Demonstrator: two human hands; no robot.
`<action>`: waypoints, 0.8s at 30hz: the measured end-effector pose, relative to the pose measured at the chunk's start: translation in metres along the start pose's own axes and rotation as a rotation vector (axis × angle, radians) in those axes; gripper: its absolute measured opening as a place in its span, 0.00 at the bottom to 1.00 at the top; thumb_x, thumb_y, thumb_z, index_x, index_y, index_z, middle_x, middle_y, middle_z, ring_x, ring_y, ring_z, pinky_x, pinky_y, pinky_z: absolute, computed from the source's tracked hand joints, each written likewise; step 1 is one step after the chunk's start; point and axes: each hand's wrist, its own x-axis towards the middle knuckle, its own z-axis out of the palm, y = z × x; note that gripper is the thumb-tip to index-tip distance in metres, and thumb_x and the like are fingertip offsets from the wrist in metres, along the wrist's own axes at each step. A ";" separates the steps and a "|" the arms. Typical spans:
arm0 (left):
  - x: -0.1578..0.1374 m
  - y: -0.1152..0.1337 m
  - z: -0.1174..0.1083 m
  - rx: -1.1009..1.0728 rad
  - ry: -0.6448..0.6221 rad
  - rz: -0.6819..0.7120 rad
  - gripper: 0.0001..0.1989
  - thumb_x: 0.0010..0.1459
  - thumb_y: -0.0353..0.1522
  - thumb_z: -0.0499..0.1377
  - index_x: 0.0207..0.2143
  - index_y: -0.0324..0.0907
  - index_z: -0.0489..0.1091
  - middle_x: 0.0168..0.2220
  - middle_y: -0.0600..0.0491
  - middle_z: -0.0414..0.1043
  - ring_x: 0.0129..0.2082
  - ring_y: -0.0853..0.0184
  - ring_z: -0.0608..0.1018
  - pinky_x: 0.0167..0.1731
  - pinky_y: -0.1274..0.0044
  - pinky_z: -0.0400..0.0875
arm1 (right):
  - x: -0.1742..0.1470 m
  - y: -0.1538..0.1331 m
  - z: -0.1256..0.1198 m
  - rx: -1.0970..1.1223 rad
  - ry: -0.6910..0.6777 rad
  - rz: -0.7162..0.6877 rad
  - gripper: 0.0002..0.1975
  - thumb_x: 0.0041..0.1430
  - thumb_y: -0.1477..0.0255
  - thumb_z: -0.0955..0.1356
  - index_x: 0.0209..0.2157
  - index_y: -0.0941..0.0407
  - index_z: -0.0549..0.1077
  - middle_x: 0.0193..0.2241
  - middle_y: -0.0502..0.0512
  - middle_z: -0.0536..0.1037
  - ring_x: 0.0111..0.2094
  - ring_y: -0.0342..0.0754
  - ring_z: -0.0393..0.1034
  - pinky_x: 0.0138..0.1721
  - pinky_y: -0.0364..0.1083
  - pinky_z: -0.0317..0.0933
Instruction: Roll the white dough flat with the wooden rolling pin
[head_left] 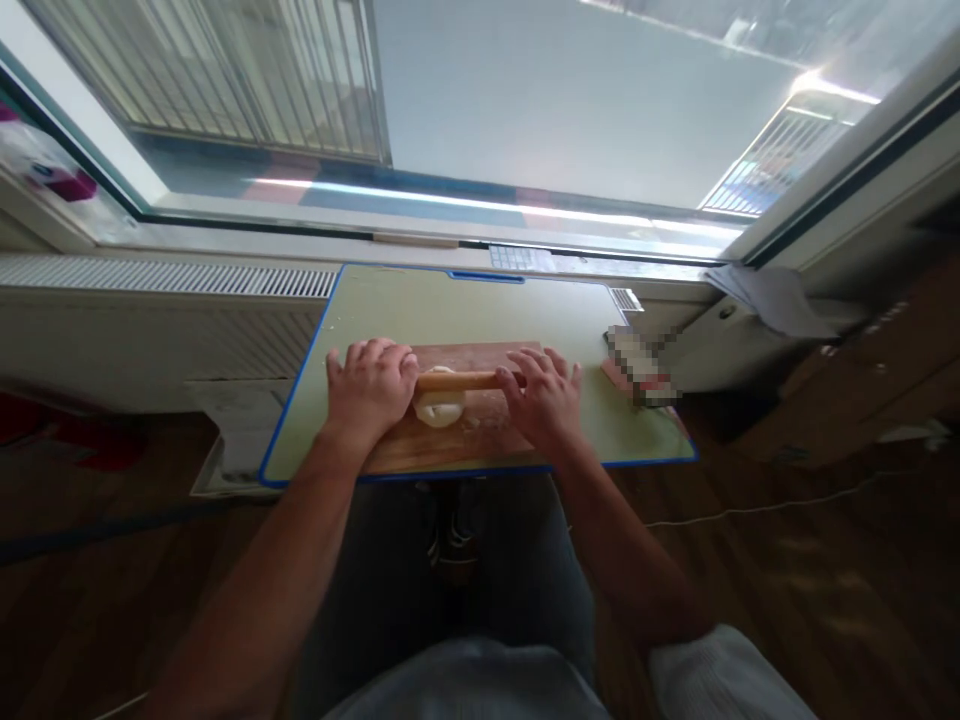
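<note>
A wooden rolling pin (465, 381) lies crosswise over a pale piece of dough (439, 411), which shows on both sides of the pin. Under the dough is a wooden board (420, 452) with some whitish smears on it. My left hand (371, 385) is closed over the pin's left end. At the right end, my right hand (544, 395) grips the pin, fingers curled over it and thumb along its near side. Both palms hide the pin's ends.
The board rests on a small greenish table (390, 300) with a blue rim. At its right edge stands a blurred-out, pixelated object (641, 365). Beyond are a radiator (165, 277) and a large window (525, 120). Papers (776, 300) lie at right; a cable (742, 512) crosses the floor.
</note>
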 end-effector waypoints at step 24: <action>-0.008 -0.003 -0.001 -0.017 -0.011 0.014 0.20 0.73 0.37 0.49 0.52 0.46 0.80 0.58 0.46 0.80 0.56 0.51 0.76 0.59 0.59 0.65 | -0.017 -0.022 0.008 0.015 0.049 -0.026 0.19 0.78 0.57 0.62 0.58 0.46 0.79 0.67 0.54 0.76 0.72 0.59 0.58 0.75 0.71 0.37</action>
